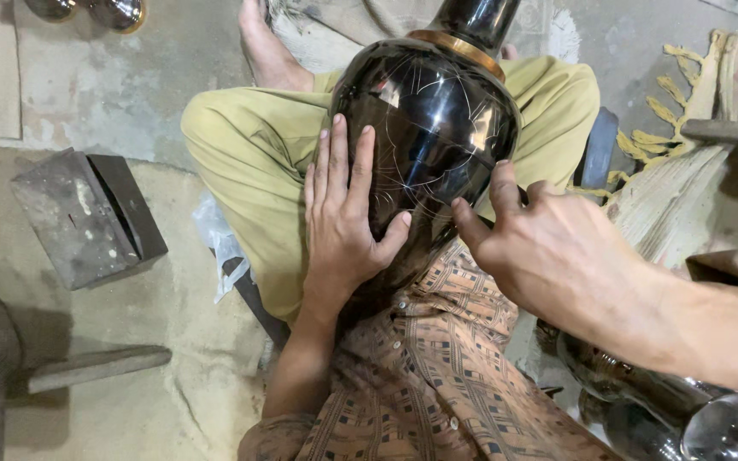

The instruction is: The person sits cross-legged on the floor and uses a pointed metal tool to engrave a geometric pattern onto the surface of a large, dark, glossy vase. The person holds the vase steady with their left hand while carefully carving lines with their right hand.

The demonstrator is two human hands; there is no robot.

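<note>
1. Black glossy metal: a large vase [433, 128] lies across the person's lap, resting on the olive trousers [249, 162]. Its long axis runs away from the body, with the gold-banded neck [463, 38] pointing toward the far bare foot [266, 43]. Thin scratched lines cross the belly.
2. Left hand [343, 222]: flat and open, palm pressed on the near-left flank of the vase, fingers spread toward the neck, gripping nothing.
3. Right hand [548, 248]: thumb and forefinger tips touch the vase's right side low on the belly. The other fingers are curled; I cannot tell whether they hold a small tool.
4. Both hands flank the belly; the left lies fuller on it.
5. Head view, surroundings: a grey metal box [87, 218] lies on the floor to the left, and more shiny vessels [685, 410] sit at lower right.
</note>
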